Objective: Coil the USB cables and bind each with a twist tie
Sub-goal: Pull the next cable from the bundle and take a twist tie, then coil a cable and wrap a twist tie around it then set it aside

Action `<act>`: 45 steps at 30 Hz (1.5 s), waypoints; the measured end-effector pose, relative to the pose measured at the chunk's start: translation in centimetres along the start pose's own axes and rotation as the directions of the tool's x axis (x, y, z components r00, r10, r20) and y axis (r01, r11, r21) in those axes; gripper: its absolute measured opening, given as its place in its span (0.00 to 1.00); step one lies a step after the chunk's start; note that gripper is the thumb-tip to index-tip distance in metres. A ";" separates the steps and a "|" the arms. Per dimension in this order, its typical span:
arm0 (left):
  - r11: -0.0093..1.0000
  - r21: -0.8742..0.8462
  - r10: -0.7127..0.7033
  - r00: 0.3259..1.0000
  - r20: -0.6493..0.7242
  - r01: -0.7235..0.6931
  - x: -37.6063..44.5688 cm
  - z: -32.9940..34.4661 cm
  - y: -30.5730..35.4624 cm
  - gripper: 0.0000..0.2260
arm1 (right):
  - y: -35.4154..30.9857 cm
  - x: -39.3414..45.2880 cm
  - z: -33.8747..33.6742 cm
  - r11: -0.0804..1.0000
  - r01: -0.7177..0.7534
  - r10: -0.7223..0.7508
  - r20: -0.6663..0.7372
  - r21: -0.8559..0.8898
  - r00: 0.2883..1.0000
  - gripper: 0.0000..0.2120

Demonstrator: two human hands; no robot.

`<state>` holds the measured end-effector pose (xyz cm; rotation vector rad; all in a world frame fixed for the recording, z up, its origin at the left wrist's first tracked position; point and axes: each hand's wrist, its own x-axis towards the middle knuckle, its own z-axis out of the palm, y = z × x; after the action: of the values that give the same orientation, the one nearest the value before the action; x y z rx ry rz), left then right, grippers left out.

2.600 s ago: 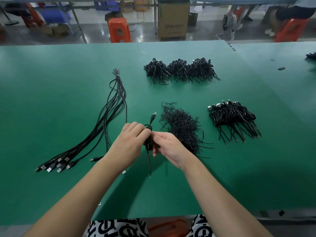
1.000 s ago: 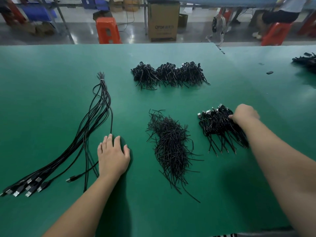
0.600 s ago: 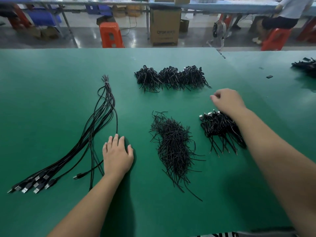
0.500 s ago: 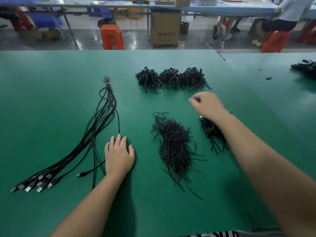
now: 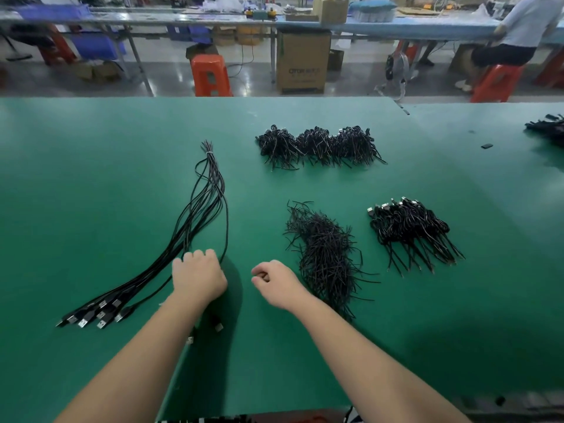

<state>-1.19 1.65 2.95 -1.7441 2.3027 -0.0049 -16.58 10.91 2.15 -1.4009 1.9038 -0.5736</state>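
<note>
A fan of long black USB cables (image 5: 201,215), tied at the far end, lies on the green table (image 5: 91,178), its plugs at the near left. My left hand (image 5: 198,276) rests on the near part of this bundle with its fingers curled down round a cable; one plug (image 5: 218,326) shows beside the forearm. My right hand (image 5: 274,282) hovers just to the right, fingers loosely curled, holding nothing. A heap of black twist ties (image 5: 323,248) lies right of that hand. Coiled, bound cables (image 5: 409,230) are piled further right.
A row of three bundled cable heaps (image 5: 317,146) sits at the back centre. More cables (image 5: 546,128) and a small black piece (image 5: 486,145) lie far right. Beyond the table edge stand an orange stool (image 5: 210,76) and a cardboard box (image 5: 302,61).
My right hand left the coiled pile and drew back to the near centre, empty. My left hand went from flat on the table to curled over the loose cables.
</note>
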 end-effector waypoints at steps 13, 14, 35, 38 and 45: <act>0.960 -0.152 0.245 0.969 0.043 -0.236 -0.6 -2.2 -3.4 0.06 | -0.7 -0.4 0.6 1.000 -0.001 0.001 -0.010 0.000 1.000 0.14; 0.935 -0.279 0.236 0.971 0.023 -0.220 -0.6 -2.4 -3.1 0.06 | -0.8 -0.4 0.8 1.000 -0.008 0.009 -0.020 0.024 1.000 0.13; 0.863 -0.423 0.269 0.960 -0.080 -0.277 -1.2 0.4 -2.1 0.08 | -3.5 -1.7 -0.1 0.656 -0.050 0.101 -0.022 0.753 0.995 0.12; 0.967 -0.202 0.156 0.988 -0.013 -0.155 -1.4 0.7 -3.0 0.07 | -3.9 -1.9 -1.6 0.615 -0.007 0.100 -0.069 0.788 0.993 0.11; 0.958 -0.285 0.001 0.998 -0.058 -0.018 -1.2 -1.2 -2.1 0.17 | -4.3 -2.6 -3.9 0.455 0.157 -0.117 -0.116 0.877 0.986 0.10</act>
<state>0.82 1.99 4.63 -1.8871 2.4542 0.2977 -16.30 11.79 8.39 -0.7975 1.1280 -1.4377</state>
